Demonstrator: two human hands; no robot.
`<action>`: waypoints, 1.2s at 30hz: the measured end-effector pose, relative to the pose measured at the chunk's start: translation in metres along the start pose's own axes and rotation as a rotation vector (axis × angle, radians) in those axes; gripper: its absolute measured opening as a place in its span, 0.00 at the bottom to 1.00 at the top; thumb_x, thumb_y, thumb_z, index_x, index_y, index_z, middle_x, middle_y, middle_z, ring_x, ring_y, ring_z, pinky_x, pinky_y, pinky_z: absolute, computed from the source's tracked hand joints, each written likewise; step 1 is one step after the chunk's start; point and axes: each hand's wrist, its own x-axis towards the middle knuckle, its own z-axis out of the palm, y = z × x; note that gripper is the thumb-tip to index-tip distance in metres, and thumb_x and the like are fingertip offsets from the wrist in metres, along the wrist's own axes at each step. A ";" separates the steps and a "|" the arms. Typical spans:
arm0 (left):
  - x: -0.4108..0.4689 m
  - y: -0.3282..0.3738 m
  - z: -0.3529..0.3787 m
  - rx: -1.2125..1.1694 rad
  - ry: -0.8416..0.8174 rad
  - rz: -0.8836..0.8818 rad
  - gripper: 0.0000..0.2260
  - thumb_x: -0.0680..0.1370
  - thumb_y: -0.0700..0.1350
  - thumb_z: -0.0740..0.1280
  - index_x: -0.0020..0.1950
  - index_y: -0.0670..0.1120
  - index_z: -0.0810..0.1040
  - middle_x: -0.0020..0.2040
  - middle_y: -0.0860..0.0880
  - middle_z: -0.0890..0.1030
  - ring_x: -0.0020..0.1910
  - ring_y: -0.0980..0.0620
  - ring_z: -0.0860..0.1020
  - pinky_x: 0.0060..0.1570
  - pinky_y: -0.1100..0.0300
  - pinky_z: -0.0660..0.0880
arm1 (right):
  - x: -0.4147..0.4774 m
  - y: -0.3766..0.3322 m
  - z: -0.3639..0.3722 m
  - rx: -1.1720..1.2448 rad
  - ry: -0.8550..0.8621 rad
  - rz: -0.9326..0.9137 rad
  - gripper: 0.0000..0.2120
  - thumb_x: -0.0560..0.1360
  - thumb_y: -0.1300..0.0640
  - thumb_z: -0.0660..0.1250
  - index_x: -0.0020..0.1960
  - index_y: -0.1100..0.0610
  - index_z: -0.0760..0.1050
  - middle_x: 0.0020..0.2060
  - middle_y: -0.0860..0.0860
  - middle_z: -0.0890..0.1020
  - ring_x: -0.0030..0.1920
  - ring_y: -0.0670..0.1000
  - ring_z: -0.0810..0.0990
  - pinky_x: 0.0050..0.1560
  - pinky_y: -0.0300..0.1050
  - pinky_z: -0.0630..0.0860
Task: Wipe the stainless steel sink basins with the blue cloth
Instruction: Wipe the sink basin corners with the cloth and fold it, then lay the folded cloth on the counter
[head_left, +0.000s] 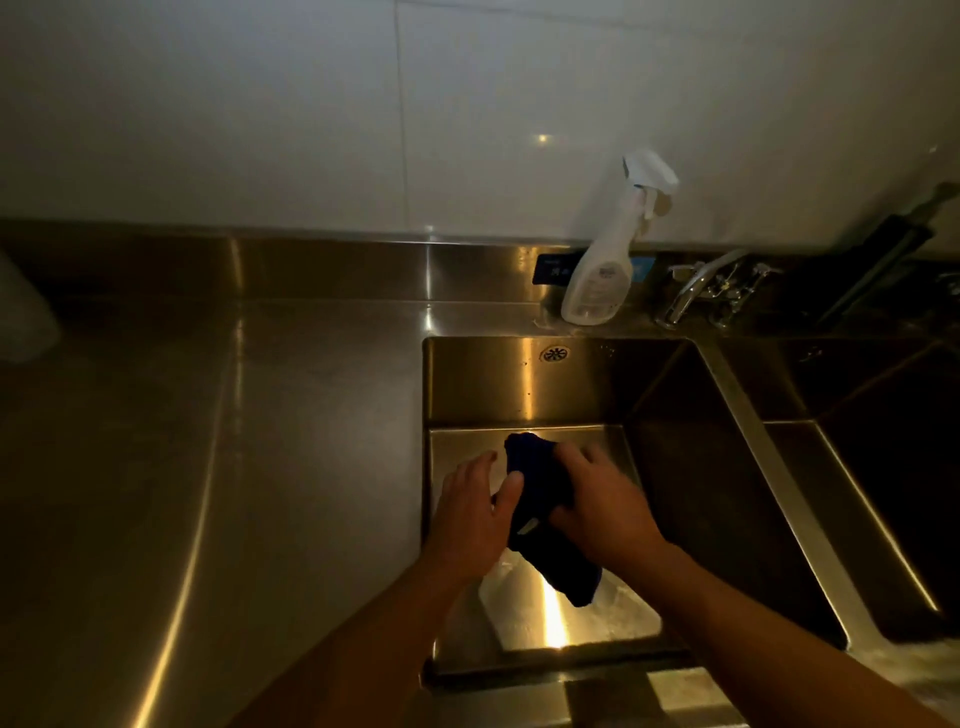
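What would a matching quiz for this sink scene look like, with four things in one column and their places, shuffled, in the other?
Things:
1. blue cloth
2. spray bottle
3. faucet
4. round grille

Places:
A. set in the rear wall of the left basin
B. gripped by the right hand
C. standing on the back ledge by the white wall
D. mounted behind the strip between the two basins

Pairs: 1-B, 2-C, 3-D, 4-A
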 end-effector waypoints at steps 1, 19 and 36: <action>-0.005 0.003 -0.010 -0.035 -0.013 0.014 0.23 0.80 0.60 0.55 0.71 0.50 0.66 0.66 0.48 0.71 0.66 0.50 0.70 0.65 0.48 0.71 | 0.001 -0.012 -0.005 0.004 0.007 -0.032 0.24 0.72 0.52 0.70 0.65 0.50 0.67 0.54 0.50 0.73 0.50 0.52 0.76 0.40 0.39 0.68; -0.078 -0.084 -0.169 -0.262 0.149 -0.289 0.11 0.77 0.55 0.65 0.55 0.49 0.77 0.45 0.50 0.82 0.41 0.55 0.80 0.36 0.62 0.72 | 0.007 -0.222 0.067 -0.063 -0.063 -0.241 0.21 0.73 0.52 0.69 0.62 0.55 0.65 0.54 0.56 0.72 0.50 0.55 0.75 0.43 0.46 0.73; -0.096 -0.139 -0.202 0.457 0.295 -0.250 0.24 0.80 0.54 0.60 0.73 0.47 0.63 0.72 0.43 0.62 0.70 0.44 0.61 0.63 0.50 0.67 | -0.019 -0.209 0.163 -0.191 -0.162 -0.225 0.31 0.80 0.36 0.42 0.72 0.41 0.26 0.72 0.52 0.26 0.72 0.55 0.24 0.68 0.53 0.24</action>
